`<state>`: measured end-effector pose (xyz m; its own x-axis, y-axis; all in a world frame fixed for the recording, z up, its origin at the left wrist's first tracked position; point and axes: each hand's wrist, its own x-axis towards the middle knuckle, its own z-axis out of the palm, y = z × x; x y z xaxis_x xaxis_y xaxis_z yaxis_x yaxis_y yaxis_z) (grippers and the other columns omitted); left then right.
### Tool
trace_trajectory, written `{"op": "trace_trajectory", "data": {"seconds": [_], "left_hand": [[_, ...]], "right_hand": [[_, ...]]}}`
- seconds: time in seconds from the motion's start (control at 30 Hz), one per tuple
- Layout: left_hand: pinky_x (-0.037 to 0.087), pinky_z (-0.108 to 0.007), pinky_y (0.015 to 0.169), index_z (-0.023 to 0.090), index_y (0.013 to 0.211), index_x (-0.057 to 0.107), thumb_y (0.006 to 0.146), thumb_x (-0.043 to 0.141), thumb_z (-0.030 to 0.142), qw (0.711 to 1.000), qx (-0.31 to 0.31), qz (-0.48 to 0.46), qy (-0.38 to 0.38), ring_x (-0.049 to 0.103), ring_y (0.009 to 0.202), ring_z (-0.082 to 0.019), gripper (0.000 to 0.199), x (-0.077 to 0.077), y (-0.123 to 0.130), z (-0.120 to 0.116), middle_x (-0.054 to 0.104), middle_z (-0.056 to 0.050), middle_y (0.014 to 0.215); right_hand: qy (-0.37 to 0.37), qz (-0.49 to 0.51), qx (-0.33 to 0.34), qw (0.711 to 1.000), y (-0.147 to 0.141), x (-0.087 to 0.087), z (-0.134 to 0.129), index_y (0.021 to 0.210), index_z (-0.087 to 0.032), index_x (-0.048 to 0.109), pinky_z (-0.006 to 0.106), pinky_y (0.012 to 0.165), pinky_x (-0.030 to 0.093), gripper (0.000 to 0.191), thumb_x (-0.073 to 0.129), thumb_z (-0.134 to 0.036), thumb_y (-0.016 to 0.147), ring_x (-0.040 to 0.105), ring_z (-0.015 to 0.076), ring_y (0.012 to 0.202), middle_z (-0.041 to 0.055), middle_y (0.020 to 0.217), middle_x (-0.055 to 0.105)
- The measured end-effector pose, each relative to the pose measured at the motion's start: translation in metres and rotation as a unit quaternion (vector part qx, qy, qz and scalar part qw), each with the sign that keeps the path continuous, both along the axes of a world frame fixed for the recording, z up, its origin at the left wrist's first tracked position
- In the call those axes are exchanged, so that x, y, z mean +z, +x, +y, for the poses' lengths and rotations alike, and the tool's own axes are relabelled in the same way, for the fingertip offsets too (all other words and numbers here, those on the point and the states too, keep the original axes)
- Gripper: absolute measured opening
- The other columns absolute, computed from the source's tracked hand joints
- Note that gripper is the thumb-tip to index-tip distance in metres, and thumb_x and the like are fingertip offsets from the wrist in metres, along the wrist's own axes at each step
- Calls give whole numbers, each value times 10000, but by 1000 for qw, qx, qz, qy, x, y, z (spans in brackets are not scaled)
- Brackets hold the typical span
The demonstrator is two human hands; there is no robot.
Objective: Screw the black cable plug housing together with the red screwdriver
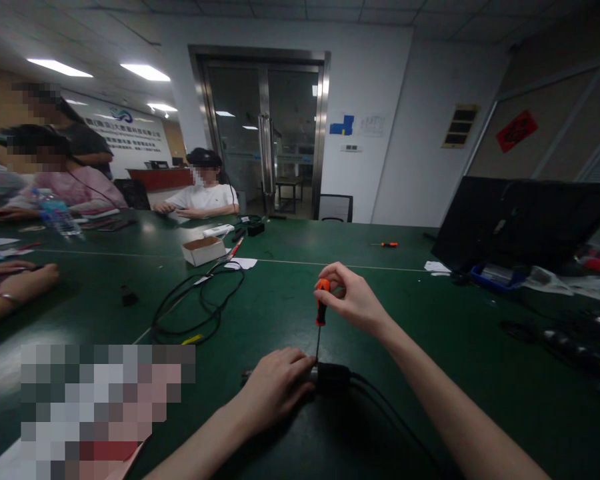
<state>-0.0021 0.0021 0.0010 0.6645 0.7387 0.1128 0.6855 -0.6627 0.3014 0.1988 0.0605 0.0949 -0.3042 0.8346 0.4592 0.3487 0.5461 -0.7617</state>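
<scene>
Here, right grip [349, 295] pinching screwdriver [321, 312]; left grip [280, 377] curled around cable connector [334, 378].

The single view comes from a camera worn on the person's head, looking forward and down across the green counter [280, 303]. The left hand [283, 377] and right hand [347, 293] are near the lens, below and slightly right of the frame's middle, with the forearms [445, 387] running in from the bottom edge. The view is wide, reaching past the counter to the glass double doors [250, 133] almost straight ahead, up to the ceiling [330, 12], and rightward to a black monitor [520, 223] at closer range than the doors.
</scene>
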Motion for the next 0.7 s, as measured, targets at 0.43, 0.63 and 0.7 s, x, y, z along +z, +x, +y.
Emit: {"op": "trace_trajectory", "data": {"seconds": [0.43, 0.63, 0.7], "left_hand": [[469, -336, 831, 216, 1229, 578, 952, 578, 276, 1000, 3, 4, -1, 607, 990, -251, 284, -1, 0, 1, 643, -78, 1128], [466, -329, 831, 227, 1246, 576, 957, 570, 277, 1000, 6, 2, -3, 604, 993, -248, 293, 1, 0, 0, 641, -77, 1133], [466, -332, 825, 226, 1247, 579, 956, 576, 277, 1000, 7, 4, -3, 605, 992, -252, 296, 1, 0, -1, 640, -77, 1134]], "right_hand": [[-3, -20, 63, 998, 1, 0, 0, 1095, -204, 577, 310, 750, 545, 204, 529, -223, 899, 669, 175, 897, 54, 975, 686], [-13, -18, 34, 999, 1, 0, 0, 933, -226, 489, 311, 687, 528, 252, 679, -348, 821, 641, 161, 740, 26, 895, 692], [-10, -17, 25, 999, 1, -1, 0, 926, -233, 454, 313, 684, 522, 255, 662, -335, 820, 630, 155, 706, 11, 848, 690]]}}
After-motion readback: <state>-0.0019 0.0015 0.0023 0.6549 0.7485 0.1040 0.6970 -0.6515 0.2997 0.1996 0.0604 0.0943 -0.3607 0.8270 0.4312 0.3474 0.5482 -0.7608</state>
